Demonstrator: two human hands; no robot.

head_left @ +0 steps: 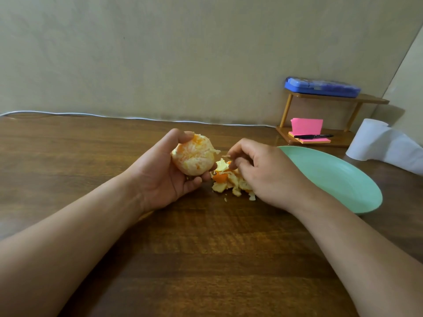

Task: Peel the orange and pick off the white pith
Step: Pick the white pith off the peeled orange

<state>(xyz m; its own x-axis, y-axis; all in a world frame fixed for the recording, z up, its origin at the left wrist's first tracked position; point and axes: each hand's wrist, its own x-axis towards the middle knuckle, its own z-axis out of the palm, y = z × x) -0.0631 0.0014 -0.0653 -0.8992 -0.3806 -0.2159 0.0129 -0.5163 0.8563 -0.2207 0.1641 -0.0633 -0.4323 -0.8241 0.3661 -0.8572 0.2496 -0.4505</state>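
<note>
Two hands work above the counter (206, 248). The left hand (164, 172) grips the peeled orange (193, 154), raised beside the peel pile (229, 181). The right hand (263, 172) pinches a thin pith strand (225, 156) just right of the fruit. Risk: excess left-hand pressure can rupture the segments, and deep picking can tear the membrane.

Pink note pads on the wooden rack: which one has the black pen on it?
The flat pad on the rack's bottom board carries the pen; the other pad stands upright behind it.
</note>
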